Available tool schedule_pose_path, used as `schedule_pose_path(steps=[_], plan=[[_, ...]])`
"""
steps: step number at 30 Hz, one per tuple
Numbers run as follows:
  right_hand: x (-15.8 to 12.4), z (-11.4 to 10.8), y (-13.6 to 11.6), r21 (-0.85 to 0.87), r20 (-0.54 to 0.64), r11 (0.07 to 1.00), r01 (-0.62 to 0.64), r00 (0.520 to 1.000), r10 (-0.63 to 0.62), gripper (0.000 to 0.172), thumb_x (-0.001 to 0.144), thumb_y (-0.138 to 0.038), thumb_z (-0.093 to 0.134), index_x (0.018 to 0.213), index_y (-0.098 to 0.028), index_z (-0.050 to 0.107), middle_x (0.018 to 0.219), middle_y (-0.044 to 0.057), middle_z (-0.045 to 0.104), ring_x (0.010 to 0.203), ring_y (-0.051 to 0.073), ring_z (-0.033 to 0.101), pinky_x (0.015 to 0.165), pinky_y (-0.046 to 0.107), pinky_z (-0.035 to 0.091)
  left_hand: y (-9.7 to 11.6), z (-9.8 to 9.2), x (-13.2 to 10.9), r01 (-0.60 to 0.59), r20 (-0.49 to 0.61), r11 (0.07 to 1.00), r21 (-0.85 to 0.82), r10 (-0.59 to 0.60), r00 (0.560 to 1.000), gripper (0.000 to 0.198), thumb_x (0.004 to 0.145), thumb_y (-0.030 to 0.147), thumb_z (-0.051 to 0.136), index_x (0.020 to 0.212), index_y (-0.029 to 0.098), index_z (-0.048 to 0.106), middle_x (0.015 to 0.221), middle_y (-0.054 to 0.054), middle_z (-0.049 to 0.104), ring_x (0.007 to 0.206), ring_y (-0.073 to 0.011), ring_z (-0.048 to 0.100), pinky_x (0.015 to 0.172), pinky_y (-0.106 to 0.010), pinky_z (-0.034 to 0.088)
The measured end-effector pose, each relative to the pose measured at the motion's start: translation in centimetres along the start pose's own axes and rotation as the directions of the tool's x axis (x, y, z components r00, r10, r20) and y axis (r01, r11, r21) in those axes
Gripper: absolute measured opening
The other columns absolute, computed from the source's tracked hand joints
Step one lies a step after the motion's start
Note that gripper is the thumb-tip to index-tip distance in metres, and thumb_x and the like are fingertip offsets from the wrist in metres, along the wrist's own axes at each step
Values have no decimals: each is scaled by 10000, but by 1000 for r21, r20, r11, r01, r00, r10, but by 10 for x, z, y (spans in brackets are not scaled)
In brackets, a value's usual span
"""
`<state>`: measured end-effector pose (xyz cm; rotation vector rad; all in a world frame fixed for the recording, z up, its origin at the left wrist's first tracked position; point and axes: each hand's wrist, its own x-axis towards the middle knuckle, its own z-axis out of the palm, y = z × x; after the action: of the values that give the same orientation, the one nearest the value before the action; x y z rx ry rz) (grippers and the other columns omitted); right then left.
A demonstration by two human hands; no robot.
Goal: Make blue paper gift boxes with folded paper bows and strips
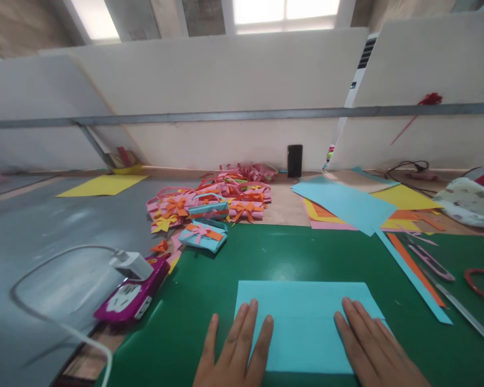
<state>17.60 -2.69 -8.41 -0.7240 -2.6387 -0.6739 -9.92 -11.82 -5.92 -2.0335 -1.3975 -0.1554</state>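
A light blue sheet of paper (302,322) lies on the green mat (290,252) in front of me, with a faint crease running across it. My left hand (236,349) rests flat at its left edge, fingers spread, partly on the paper and partly on the mat. On the right side of the sheet, my right hand (373,344) lies flat with its fingers stretched out close together. Neither hand grips anything.
Folded pink and orange paper pieces (210,199) are heaped behind the mat, with a blue one (204,235) in front. A purple case with a white charger (133,266) sits left. Right lie coloured sheets (347,199), paper strips (413,277), a cutter (431,260) and a metal ruler (468,312).
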Motion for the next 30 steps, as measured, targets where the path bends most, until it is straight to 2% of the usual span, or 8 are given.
schedule_pose_path(steps=[7,12,16,19,22,25,27,30], plan=[[17,-23,11,-1,-14,999,45,999,-45,494,823,-486,507,1197,-172,579,1166,148,623,1007,281,621,700,333,562,-19,-7,12,-108,-29,994,-5,107,994,518,842,591,352,1158,244,570,1150,-80,651,999,-206,616,881,-398,392],[31,-41,20,19,-78,986,165,984,-163,301,858,-377,500,1009,-178,668,989,86,712,878,245,676,637,297,570,-31,-6,20,-168,-108,983,-79,159,981,403,844,533,428,1017,233,634,1036,-47,702,927,-176,640,1051,-422,225],[32,-50,25,42,-73,985,168,984,-165,318,884,-353,440,1035,-170,652,991,97,711,855,234,682,615,291,570,-22,3,18,2,-195,961,-276,-58,979,352,907,416,348,874,225,642,971,-27,707,897,-163,636,1071,-431,178],[35,-57,29,138,-29,985,101,995,-98,295,882,-193,391,1041,-181,640,997,78,710,858,188,678,688,255,551,-19,-3,25,218,-35,848,-484,-268,963,345,924,246,308,727,229,590,902,28,698,850,-126,627,1004,-381,298],[44,-62,38,283,86,957,-62,995,39,298,876,-135,366,966,-211,640,886,38,720,744,146,673,646,221,524,-26,-18,43,321,221,796,-513,-239,945,304,917,263,330,737,233,574,733,34,656,712,-136,613,861,-360,434],[58,-59,48,302,302,926,-228,944,134,217,862,-159,410,816,-221,613,719,9,662,611,153,626,543,250,481,-37,-27,62,423,408,801,-424,-248,879,331,916,352,326,744,225,579,696,6,637,664,-169,608,638,-301,482],[67,-55,53,274,431,920,-281,891,144,167,839,-147,446,758,-212,576,694,0,618,610,165,605,546,273,462,-43,-27,72,433,442,802,-411,-241,864,294,898,390,376,820,219,602,754,-13,658,721,-187,621,635,-294,481],[77,-49,57,278,502,907,-316,853,143,148,842,-139,452,758,-200,557,753,10,589,664,170,588,594,292,452,-49,-25,81,353,392,819,-453,-173,904,241,821,424,525,880,213,624,838,-32,671,800,-201,619,711,-300,478]])
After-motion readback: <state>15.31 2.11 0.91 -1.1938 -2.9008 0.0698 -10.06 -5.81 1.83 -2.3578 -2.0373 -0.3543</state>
